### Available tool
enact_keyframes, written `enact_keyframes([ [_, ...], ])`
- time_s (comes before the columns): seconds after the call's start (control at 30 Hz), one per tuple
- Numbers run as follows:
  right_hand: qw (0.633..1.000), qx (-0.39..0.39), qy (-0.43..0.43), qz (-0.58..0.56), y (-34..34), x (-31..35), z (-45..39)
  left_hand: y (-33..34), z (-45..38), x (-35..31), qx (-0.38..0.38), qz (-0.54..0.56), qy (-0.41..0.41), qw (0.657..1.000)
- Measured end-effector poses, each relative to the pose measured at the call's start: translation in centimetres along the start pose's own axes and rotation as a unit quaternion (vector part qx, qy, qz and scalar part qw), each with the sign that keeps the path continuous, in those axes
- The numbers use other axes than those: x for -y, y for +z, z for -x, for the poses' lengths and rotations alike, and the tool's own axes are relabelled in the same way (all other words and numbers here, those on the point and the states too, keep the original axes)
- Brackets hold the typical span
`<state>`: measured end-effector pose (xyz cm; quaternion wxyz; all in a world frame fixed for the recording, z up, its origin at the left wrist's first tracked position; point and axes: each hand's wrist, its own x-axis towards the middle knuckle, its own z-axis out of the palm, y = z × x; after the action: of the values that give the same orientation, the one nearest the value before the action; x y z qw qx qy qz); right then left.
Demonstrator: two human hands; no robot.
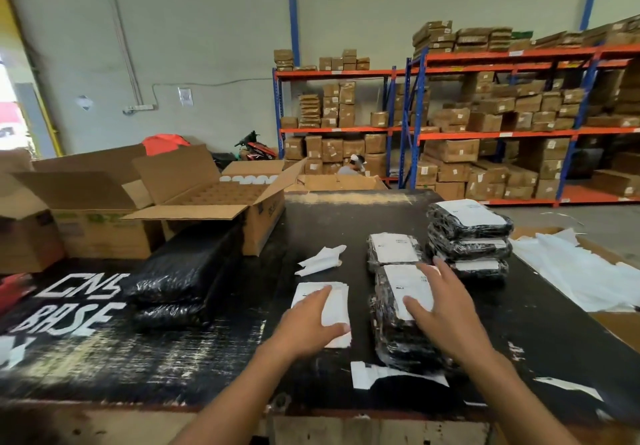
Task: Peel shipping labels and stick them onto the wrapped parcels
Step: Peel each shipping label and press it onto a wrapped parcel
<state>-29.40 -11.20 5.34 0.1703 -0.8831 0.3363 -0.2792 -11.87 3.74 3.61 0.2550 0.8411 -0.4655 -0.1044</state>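
On the black worktable (540,323), near the front edge, both bare hands lie palm-down. Left hand (313,325): flat on the stack of white shipping labels (337,306), fingers close together and extended, thumb out to the right; nothing pinched as far as can be seen. Right hand (440,309): spread across the white label (405,285) on top of the nearest wrapped parcel (398,337), fingers apart, pressing flat, not closed around anything.

Nearest parcel: black plastic wrap, top of a short pile, just right of the label stack. Second labelled parcel (394,249) lies just beyond it. Further right, touching distance from the right fingertips, a pile of three labelled parcels (471,236), label faces up.

Peeled backing scraps: crumpled white piece (322,259) beyond the label stack; torn strip (391,373) at the table front between the forearms. More white backing sheets (581,268) heaped in a cardboard box off the table's right side.

Left of the label stack: two black wrapped bundles (183,271), stacked, no labels visible. Behind them an open carton (225,202) with a cell divider inside. White painted lettering (76,306) on the table's left part.
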Motion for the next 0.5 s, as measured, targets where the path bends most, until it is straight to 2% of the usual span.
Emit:
enact_keyframes([
  [0.07,0.997,0.024,-0.07,0.011,0.8,3.1,-0.9,-2.0,0.3,1.8,-0.048,-0.079,-0.014,0.996],
  [0.17,0.99,0.082,-0.115,0.026,3.2,6.6,-2.2,-4.1,0.4,3.8,-0.064,-0.152,-0.011,0.986],
  [0.3,0.984,0.134,-0.11,0.035,6.8,8.8,-3.4,-4.2,-0.4,5.0,-0.041,-0.159,-0.011,0.986],
  [0.5,0.977,0.201,-0.041,0.061,11.5,8.6,-5.2,-1.8,-3.6,6.9,0.009,-0.121,-0.029,0.992],
])
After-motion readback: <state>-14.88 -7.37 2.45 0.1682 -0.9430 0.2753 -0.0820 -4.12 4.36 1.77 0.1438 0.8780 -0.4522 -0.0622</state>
